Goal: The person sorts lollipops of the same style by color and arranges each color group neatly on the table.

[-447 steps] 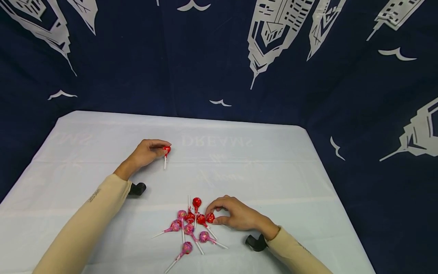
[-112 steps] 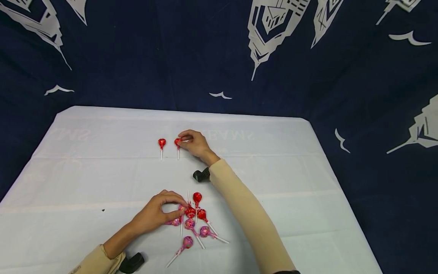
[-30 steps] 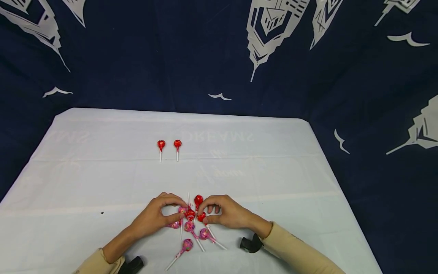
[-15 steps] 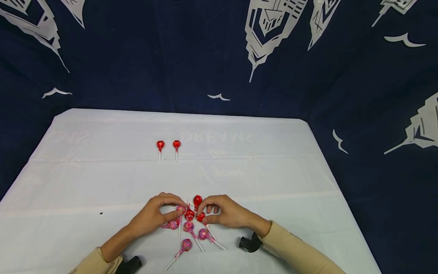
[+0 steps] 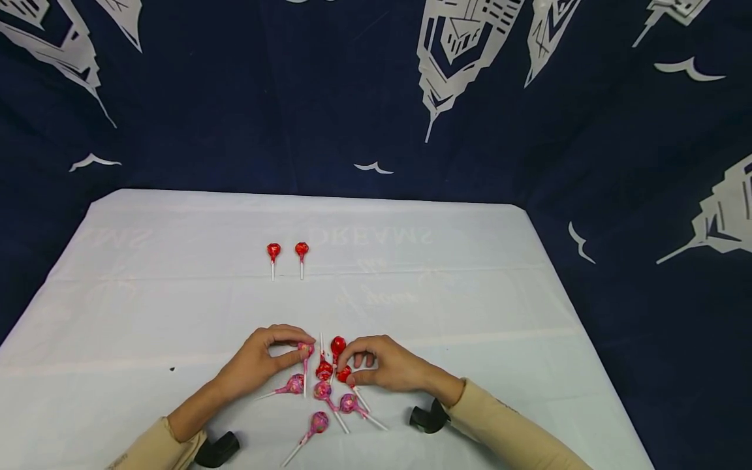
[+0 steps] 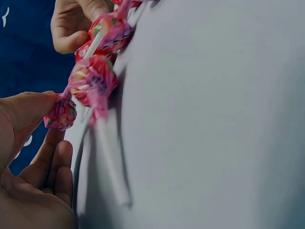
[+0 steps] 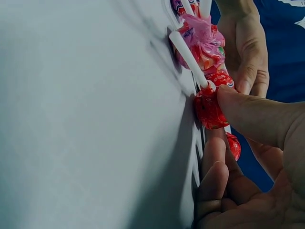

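My left hand (image 5: 255, 359) pinches a pink-wrapped lollipop (image 5: 305, 350) by its head, at the pile's left side. The left wrist view shows thumb and fingers on that wrapped head. My right hand (image 5: 399, 365) pinches a red lollipop (image 7: 209, 109) between thumb and finger, at the pile's right side; its white stick points toward the near side. Between the hands lie two more red lollipops, one upper (image 5: 337, 344) and one lower (image 5: 324, 371). Several pink lollipops (image 5: 319, 422) lie nearer. Farther back, two red lollipops (image 5: 273, 251) stand side by side in a row, sticks toward me.
A white cloth (image 5: 470, 294) with faint mirrored lettering covers the table. Behind it hangs a dark blue cloth (image 5: 235, 98) with white building prints. A small dark speck (image 5: 172, 369) lies left of the left hand. Black wrist devices (image 5: 217, 449) sit under both wrists.
Two red lollipops now lie at the back, set down one by each hand. My right hand has come back to the pile. Lately my left hand has drawn a pink lollipop slightly left and away.
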Demonstrator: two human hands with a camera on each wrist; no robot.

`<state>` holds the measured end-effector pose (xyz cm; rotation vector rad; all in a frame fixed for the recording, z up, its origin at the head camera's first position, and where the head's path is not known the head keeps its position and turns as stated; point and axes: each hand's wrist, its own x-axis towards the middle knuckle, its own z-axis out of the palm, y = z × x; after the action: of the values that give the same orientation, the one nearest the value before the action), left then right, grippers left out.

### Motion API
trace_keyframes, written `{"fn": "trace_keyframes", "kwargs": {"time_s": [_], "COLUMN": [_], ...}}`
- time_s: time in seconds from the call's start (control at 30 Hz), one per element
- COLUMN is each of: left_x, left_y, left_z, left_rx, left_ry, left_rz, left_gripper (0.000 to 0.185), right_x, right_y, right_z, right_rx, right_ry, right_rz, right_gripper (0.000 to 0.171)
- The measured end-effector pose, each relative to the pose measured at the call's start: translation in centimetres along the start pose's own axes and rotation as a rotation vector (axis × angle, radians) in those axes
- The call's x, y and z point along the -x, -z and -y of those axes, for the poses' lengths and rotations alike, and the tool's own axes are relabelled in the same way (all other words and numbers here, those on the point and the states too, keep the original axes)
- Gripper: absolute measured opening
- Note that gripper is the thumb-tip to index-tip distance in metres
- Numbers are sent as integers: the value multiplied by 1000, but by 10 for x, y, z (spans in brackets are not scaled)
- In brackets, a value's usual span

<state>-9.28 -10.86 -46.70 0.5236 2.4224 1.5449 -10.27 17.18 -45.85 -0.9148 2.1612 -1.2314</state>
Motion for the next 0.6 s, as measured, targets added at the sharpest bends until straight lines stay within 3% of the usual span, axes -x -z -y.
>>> {"fn": "trace_keyframes", "kwargs": {"time_s": [0.3,0.6], "left_x": [-13,-22], "left_y": [20,47], "left_z": [-1,6], "left_rx": [11,-43], "left_ry": [-17,14], "left_rz": [-63,-124], "left_gripper": [23,21], "right_x": [2,2], "right_y": [1,1], "right_z": [0,-1], "right_rx": [-7,-3], "right_ry": [-15,-25], "right_rz": [6,19], "right_gripper": [16,17]}}
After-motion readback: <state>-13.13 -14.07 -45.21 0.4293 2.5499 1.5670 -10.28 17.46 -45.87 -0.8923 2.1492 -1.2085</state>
